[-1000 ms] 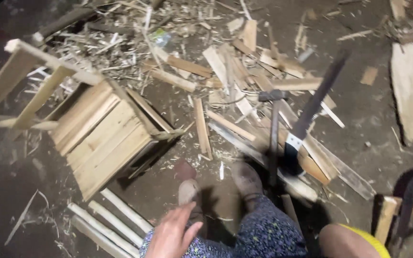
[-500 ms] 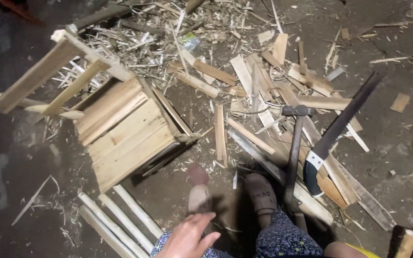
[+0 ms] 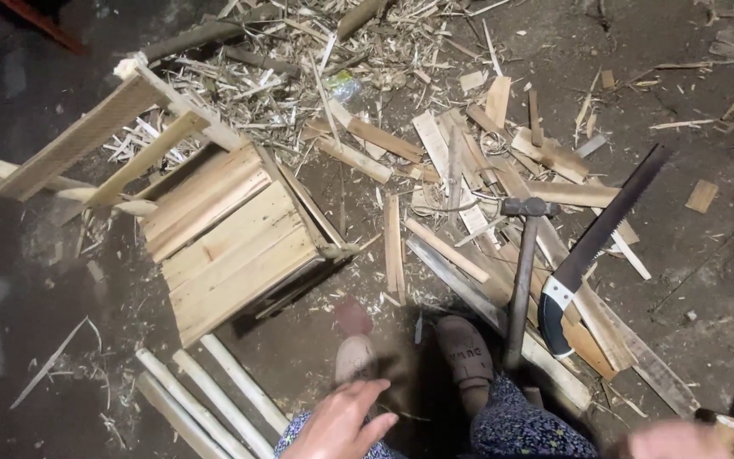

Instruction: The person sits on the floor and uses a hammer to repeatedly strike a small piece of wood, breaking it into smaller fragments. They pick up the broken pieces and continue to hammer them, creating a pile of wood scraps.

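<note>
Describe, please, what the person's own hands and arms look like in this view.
Both hands are bare: no gloves, rings or watch show. The left hand is sharp, with fingers and wrist visible and no sleeve. The right hand is a blur at the bottom edge, so its details cannot be told.

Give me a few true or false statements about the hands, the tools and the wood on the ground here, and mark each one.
1. The left hand is open and holds nothing. True.
2. The hammer is gripped in the right hand. False: it lies among the wood offcuts, and the blurred right hand is apart from it at the bottom edge.
3. The saw lies just right of the hammer. True.
4. The wooden crate is stacked on the pale round sticks. False: it sits on the ground beside them.
5. The person's shoes are near the hammer's handle. True.
</note>
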